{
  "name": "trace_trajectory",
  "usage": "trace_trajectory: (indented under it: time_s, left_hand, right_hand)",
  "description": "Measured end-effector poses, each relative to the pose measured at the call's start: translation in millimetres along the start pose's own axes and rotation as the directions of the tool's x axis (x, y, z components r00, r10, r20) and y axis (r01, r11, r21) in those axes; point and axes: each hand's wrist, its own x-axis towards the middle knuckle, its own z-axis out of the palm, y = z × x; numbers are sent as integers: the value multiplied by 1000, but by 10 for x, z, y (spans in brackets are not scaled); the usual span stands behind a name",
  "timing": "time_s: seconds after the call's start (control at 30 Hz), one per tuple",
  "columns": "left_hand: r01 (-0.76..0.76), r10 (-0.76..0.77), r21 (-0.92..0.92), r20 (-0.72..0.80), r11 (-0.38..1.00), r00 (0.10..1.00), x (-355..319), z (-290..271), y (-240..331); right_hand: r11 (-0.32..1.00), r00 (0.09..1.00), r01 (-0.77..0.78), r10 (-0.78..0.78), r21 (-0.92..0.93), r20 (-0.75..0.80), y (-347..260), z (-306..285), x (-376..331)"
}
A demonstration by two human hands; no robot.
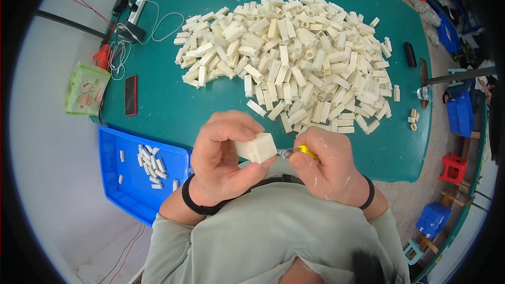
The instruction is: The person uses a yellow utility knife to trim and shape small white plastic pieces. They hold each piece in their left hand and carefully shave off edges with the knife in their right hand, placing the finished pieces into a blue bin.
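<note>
In front of my body, my left hand pinches a white, box-shaped plastic piece between thumb and fingers. Closed round a yellow-handled utility knife is my right hand; most of the handle is hidden in the fist. The knife's short grey blade points left, right up against the near face of the piece, though I cannot tell if it touches. Beyond both hands, a large heap of similar cream-white hollow pieces covers the middle of the green table.
At the left, a blue tray holds several small white pieces. A red-edged phone, power strip with cables and green-white bag lie near the left edge. A black case and clear cup sit right; a red stool stands beyond.
</note>
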Motion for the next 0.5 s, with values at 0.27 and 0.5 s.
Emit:
trace_trajectory:
  time_s: [0.27, 0.5]
  left_hand:
    - [-7, 9, 38, -35, 999, 999, -9, 7, 23]
    - [-9, 9, 62, -7, 998, 1000, 5, 5, 41]
  right_hand:
    - [998, 999, 44, -43, -40, 16, -16, -4, -5]
    - [997, 998, 60, -60, -53, 5, 1, 7, -10]
